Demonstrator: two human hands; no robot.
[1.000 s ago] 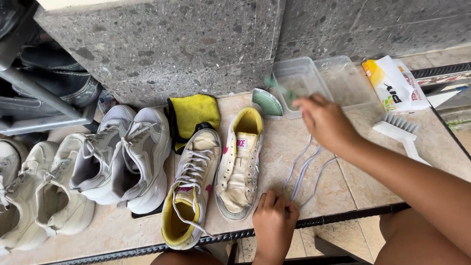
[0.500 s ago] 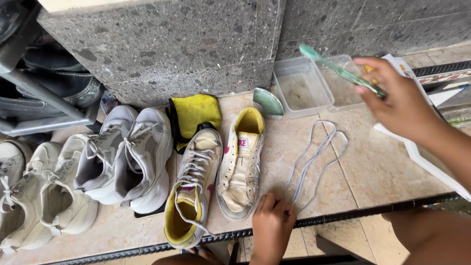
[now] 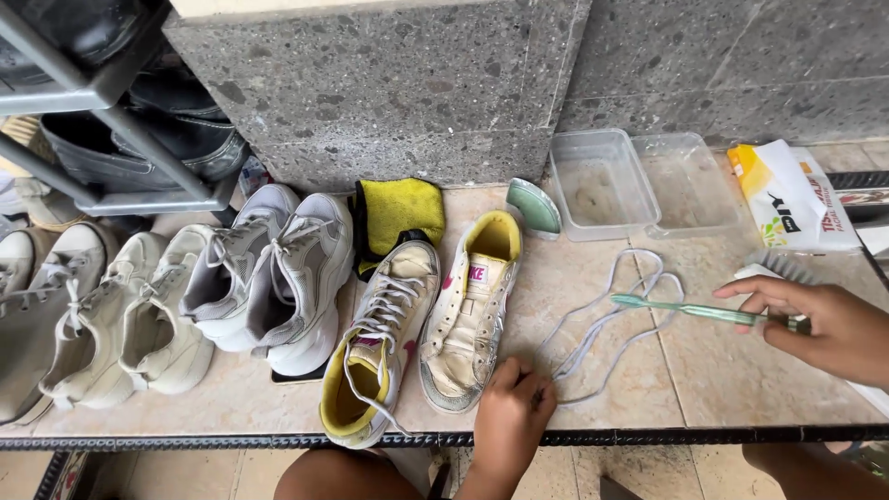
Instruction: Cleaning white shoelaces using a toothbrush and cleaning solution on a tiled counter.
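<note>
My right hand (image 3: 829,329) is closed around the handle of a green toothbrush (image 3: 690,310), held level above the tiled ledge (image 3: 741,380), its head over the loose white shoelace (image 3: 607,319). My left hand (image 3: 509,412) is curled shut at the front edge, pinching one end of that lace, just beside the toe of the unlaced cream high-top sneaker (image 3: 468,315). Its laced partner (image 3: 380,347) lies alongside.
</note>
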